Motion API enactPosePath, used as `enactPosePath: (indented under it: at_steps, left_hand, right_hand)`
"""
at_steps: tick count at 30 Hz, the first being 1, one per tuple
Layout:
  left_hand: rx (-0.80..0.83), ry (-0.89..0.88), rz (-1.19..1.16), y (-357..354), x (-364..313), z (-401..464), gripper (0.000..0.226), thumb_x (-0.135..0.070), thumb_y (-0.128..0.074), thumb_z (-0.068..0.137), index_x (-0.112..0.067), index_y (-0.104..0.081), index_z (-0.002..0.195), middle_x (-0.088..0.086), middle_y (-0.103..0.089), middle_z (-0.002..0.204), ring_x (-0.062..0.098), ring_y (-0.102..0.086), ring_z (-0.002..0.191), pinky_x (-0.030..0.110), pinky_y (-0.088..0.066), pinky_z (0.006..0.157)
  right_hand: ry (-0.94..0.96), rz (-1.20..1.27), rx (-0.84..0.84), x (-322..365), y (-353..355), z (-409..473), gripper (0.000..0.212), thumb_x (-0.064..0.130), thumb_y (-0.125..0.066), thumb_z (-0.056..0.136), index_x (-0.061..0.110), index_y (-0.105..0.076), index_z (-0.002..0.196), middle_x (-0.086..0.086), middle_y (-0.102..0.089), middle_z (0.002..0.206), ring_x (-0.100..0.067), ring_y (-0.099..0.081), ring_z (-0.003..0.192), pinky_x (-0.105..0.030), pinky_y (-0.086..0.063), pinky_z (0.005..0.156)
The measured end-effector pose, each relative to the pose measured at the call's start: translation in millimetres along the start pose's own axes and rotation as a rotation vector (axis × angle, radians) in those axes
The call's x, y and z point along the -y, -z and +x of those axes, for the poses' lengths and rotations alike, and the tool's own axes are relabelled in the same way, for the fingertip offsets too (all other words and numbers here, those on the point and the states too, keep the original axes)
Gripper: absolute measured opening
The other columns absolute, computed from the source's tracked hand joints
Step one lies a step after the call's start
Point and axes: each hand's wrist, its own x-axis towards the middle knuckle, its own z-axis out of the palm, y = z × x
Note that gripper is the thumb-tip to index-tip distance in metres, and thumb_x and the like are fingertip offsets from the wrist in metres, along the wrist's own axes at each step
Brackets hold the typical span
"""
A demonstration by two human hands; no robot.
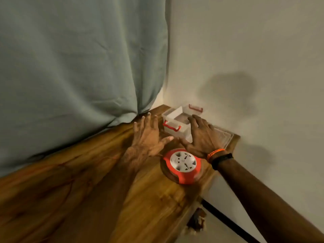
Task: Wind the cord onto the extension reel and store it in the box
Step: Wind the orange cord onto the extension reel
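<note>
The red extension reel point(182, 165) with a white socket face lies flat on the wooden table point(98, 181), near its right edge. Behind it stands a clear plastic box point(177, 129) with red latch handles, open at the top. My left hand point(149, 135) hovers spread just left of the box, fingers apart, holding nothing. My right hand point(201, 135) is spread over the box's right side, palm down, above the reel's far edge. A loose cord is not visible.
A clear lid point(222, 135) lies flat behind my right hand at the table's corner. A grey-green curtain point(78, 67) hangs along the table's left side. A white wall point(254, 58) runs on the right. The table edge drops off right of the reel.
</note>
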Motion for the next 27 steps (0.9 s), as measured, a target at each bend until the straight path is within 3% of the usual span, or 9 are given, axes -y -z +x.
enactPosePath:
  at_steps: [6,10,12,16,19,25,27]
  left_hand:
    - [0.069,0.035,-0.042,-63.5,4.3,-30.0,0.101,-0.076,-0.041,0.083,-0.014,-0.008,0.154,0.015,-0.007,0.163,0.034,-0.012,0.148,0.053,-0.012,0.119]
    - [0.019,-0.001,-0.113,-93.3,1.2,-53.0,0.077,-0.062,-0.048,0.089,-0.004,-0.037,0.14,0.023,-0.043,0.141,0.037,-0.043,0.127,0.044,-0.036,0.105]
    - [0.01,0.004,-0.171,-104.0,-3.7,-60.9,0.07,-0.06,-0.049,0.09,-0.004,-0.045,0.133,0.022,-0.05,0.133,0.037,-0.049,0.12,0.044,-0.041,0.1]
    - [0.066,0.138,-0.394,-111.0,-11.2,-62.4,0.071,-0.058,-0.06,0.085,-0.013,-0.045,0.138,0.01,-0.051,0.142,0.031,-0.048,0.127,0.042,-0.039,0.105]
    - [0.087,0.18,-0.518,-117.1,-14.6,-58.7,0.064,-0.053,-0.064,0.085,-0.011,-0.052,0.131,0.011,-0.059,0.133,0.031,-0.055,0.119,0.041,-0.045,0.099]
    - [0.074,0.392,-0.806,-127.7,-13.1,-49.1,0.078,-0.033,-0.082,0.073,-0.012,-0.045,0.138,0.007,-0.057,0.134,0.025,-0.053,0.122,0.036,-0.044,0.103]
    - [0.05,0.409,-0.915,-129.7,-11.4,-46.1,0.078,-0.025,-0.085,0.07,-0.01,-0.047,0.137,0.008,-0.059,0.131,0.024,-0.057,0.117,0.035,-0.047,0.1]
  right_hand:
    - [-0.048,-0.015,0.067,-6.0,-59.3,-46.2,0.08,0.065,-0.047,0.088,0.009,-0.038,0.144,-0.014,-0.039,0.152,-0.033,-0.041,0.136,-0.049,-0.035,0.109]
    - [-0.112,0.031,0.086,-13.1,-78.0,-66.4,0.075,0.064,-0.049,0.088,0.01,-0.043,0.14,-0.013,-0.045,0.146,-0.032,-0.045,0.13,-0.046,-0.039,0.106]
    - [-0.151,0.056,0.095,-16.1,-86.5,-75.5,0.074,0.062,-0.05,0.088,0.009,-0.043,0.14,-0.015,-0.047,0.143,-0.033,-0.046,0.128,-0.046,-0.042,0.104]
    - [-0.275,0.127,0.151,-23.2,-96.2,-83.5,0.078,0.065,-0.049,0.089,0.009,-0.04,0.142,-0.018,-0.051,0.14,-0.036,-0.052,0.122,-0.046,-0.049,0.098]
    - [-0.38,0.271,0.172,-23.4,-101.2,-82.3,0.076,0.063,-0.054,0.088,0.01,-0.04,0.141,-0.018,-0.055,0.138,-0.036,-0.057,0.118,-0.044,-0.052,0.095]
    - [-0.53,0.488,0.044,-16.2,-109.1,-75.6,0.072,0.049,-0.072,0.081,0.01,-0.046,0.136,-0.014,-0.061,0.132,-0.033,-0.06,0.115,-0.038,-0.053,0.087]
    - [-0.572,0.557,-0.036,-14.3,-109.4,-73.9,0.07,0.046,-0.076,0.079,0.013,-0.048,0.134,-0.012,-0.062,0.132,-0.032,-0.06,0.116,-0.04,-0.055,0.091]
